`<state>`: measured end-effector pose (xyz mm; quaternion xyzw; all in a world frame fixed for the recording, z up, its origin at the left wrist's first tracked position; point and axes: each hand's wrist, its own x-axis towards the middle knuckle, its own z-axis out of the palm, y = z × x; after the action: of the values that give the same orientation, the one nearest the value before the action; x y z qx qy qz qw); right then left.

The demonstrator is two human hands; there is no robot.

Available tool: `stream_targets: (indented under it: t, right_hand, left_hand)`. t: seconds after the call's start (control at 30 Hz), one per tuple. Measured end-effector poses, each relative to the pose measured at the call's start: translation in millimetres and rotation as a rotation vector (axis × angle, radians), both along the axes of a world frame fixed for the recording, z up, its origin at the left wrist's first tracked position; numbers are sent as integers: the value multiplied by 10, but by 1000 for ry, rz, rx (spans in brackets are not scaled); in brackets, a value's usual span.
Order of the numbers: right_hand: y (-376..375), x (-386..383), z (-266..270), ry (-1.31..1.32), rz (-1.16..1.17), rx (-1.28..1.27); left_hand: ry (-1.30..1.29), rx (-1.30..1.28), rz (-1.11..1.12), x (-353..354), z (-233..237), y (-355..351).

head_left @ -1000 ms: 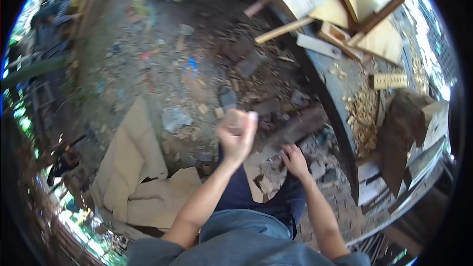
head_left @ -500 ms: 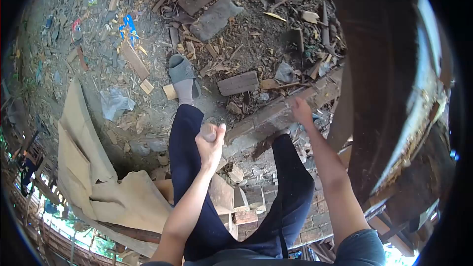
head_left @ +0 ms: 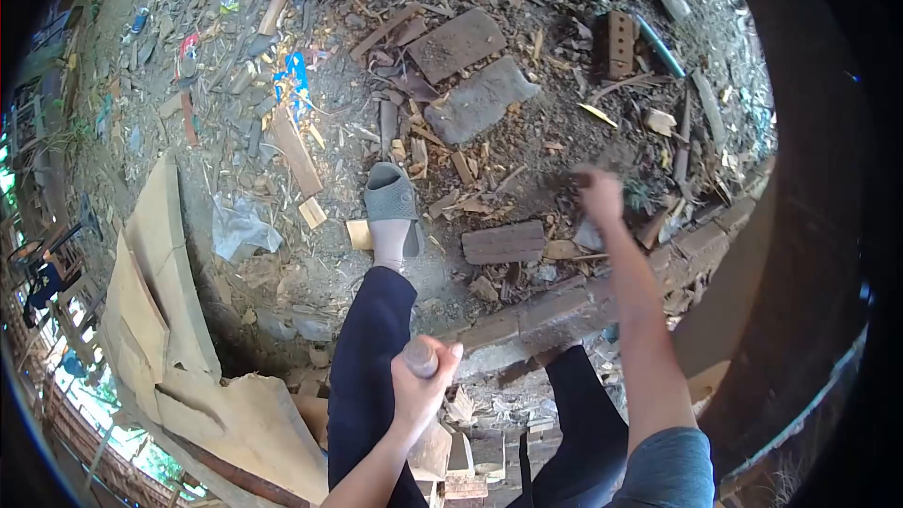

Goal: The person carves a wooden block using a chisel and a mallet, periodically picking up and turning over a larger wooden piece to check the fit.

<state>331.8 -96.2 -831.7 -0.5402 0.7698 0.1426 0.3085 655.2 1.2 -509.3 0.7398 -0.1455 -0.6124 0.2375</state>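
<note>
My left hand (head_left: 420, 400) is closed around a rounded wooden handle (head_left: 420, 357), held upright above my thigh; the rest of the tool is hidden. My right hand (head_left: 600, 196) reaches out over the littered dirt, its fingers bent around a small dark thing that is too blurred to make out. Below it lies a reddish brick (head_left: 503, 243). Farther off are a flat brown slab (head_left: 457, 45) and a grey slab (head_left: 482, 100). A sandal (head_left: 390, 199) is on my foot.
A low brick ledge (head_left: 555, 310) runs between my legs and rises to the right. Bent pale boards (head_left: 235, 414) lie at the lower left. A brick with holes (head_left: 620, 45) and a blue-green pipe (head_left: 660, 47) lie at the upper right. A dark surface fills the right side.
The view has shifted, bringing more ground at the upper right into sight. My right hand has moved from the brick ledge forward over the debris. My left hand still grips the handle.
</note>
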Motion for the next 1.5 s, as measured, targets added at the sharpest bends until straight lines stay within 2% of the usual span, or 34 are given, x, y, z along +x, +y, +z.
stream_targets:
  t: [0.03,0.07,0.13,0.17,0.23,0.3,0.33,0.4,0.43,0.47,0.5,0.53,0.57,0.6,0.63,0.67,0.73,0.87,0.93,1.07,1.1,1.17,1.27,1.33,1.37,1.4,1.47,1.5]
  right_hand:
    - [203,278,96,-121,69,-56]
    - [431,594,275,-93,191,-127]
    - [707,1104,1122,-319,277,-26]
    - [916,1333,1377,-310,293,-137]
    - [1216,1586,2034,-484,198,-181]
    - [1421,1649,2619,-510,102,-213]
    - [1567,1648,2841,-508,62,-223]
    - [1625,1550,3477,-581,-110,-142]
    - [1678,1464,3721,-495,-108,-78]
    - [1835,1304,3898,-411,-5,-234]
    - [1909,1148,4027,-510,-129,-155]
    - [1889,1071,4488,-297,-1,-164]
    - [1726,980,4918,-408,-234,-59]
    - [1697,919,5285,-315,-201,-109]
    - [1649,868,5674,-280,-47,-297]
    - [1881,711,5614,-279,-77,-388]
    - [1821,743,6257,-288,-303,-426]
    - [2307,636,6653,-260,-355,-486]
    - [2597,576,6772,-190,-440,-386]
    - [3319,261,6685,-20,-771,-490]
    - [3594,99,6525,33,-828,-340]
    - [3899,-179,6600,9,-912,-344]
    - [4112,-562,6990,-109,-1009,-397]
    - [4115,-870,7264,-275,-973,-785]
    - [4111,-990,7361,-442,-1097,-882]
    - [4129,-1174,7464,-631,-1207,-824]
    - [4121,-1494,7721,-882,-1246,-822]
    - [4094,-1613,7828,-906,-1168,-972]
  left_hand:
    - [-48,-12,-85,2,-49,25]
    - [-59,0,-114,-21,-75,34]
    - [-76,22,-175,-54,-141,29]
    - [-94,30,-155,-75,-169,21]
    - [-232,-115,-152,-71,-310,97]
    - [-257,-268,-110,-98,-228,19]
    - [-297,-293,-152,-118,-14,-108]
    - [-239,-452,-99,-143,365,-335]
    - [-260,-587,-104,-144,426,-446]
    - [-180,-636,-80,-156,671,-639]
    - [-102,-583,-24,-193,1128,-808]
    - [-25,-567,46,-265,1520,-1098]
    - [49,-599,97,-284,1762,-1264]
    - [127,-630,146,-257,2001,-1382]
    - [120,-678,103,-243,2258,-1538]
    - [104,-722,58,-195,2485,-1623]
    - [117,-805,13,-115,2762,-1791]
    - [101,-821,-41,-181,3140,-1845]
    - [96,-782,-42,-337,3306,-1793]
    - [202,-848,-175,-908,3765,-1448]
    - [222,-868,-212,-1115,3881,-1308]
    - [253,-893,-293,-1561,4136,-1022]
    - [327,-892,-358,-2280,4558,-550]
    - [372,-911,-425,-2689,4851,-296]
    - [423,-944,-483,-2847,4967,-182]
    - [469,-976,-534,-2975,5073,-72]
    - [481,-1007,-558,-3136,5257,90]
    - [475,-1048,-580,-3184,5330,147]
